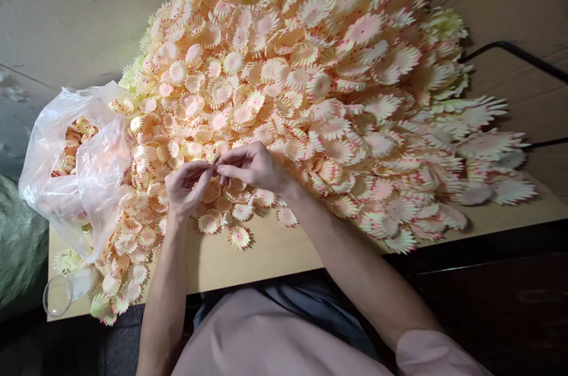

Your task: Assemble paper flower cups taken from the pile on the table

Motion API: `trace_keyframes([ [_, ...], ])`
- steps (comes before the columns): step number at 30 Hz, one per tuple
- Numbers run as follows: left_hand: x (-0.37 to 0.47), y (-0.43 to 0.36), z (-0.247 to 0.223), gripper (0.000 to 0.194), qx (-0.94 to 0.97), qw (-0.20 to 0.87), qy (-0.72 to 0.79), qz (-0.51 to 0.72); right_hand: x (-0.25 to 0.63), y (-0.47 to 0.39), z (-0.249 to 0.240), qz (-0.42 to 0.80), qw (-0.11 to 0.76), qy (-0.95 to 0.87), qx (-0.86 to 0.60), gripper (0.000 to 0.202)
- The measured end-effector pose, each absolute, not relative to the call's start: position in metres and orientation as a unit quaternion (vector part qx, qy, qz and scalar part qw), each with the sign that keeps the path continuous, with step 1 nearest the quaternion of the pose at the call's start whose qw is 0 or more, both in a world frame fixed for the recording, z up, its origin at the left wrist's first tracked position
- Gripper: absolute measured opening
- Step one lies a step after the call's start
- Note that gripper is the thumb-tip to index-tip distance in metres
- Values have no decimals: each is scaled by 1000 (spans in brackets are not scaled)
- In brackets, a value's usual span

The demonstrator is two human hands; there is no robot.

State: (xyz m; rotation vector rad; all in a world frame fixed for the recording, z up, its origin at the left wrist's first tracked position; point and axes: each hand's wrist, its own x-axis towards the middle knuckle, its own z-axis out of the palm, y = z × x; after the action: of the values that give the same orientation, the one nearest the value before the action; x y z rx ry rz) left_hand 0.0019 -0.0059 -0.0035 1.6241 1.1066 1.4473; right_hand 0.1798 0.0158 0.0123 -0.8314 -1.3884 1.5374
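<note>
A large heap of pale yellow and pink flower-shaped pieces (239, 113) with fringed edges and red specks covers much of the table. Over the heap's front part, my left hand (189, 185) is closed, thumb and fingertips pinched together. My right hand (249, 166) meets it from the right, also closed at the fingertips. Something small sits between the two hands, too hidden by the fingers to make out. Just in front of the hands, a single flower piece (239, 236) lies on the wood.
A translucent plastic bag (100, 169) holding red-speckled pieces stands at the left. A clear plastic cup (58, 295) lies at the table's (257, 255) front left corner. Green sacking (20, 246) is at the far left; a black bent rod (523, 55) extends at the right.
</note>
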Motion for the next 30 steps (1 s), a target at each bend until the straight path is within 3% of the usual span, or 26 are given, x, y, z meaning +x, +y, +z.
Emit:
trace_keyframes([
  [30, 2, -7, 3, 18, 611, 388, 431, 539, 179, 15, 10, 636, 436, -556, -309, 13],
])
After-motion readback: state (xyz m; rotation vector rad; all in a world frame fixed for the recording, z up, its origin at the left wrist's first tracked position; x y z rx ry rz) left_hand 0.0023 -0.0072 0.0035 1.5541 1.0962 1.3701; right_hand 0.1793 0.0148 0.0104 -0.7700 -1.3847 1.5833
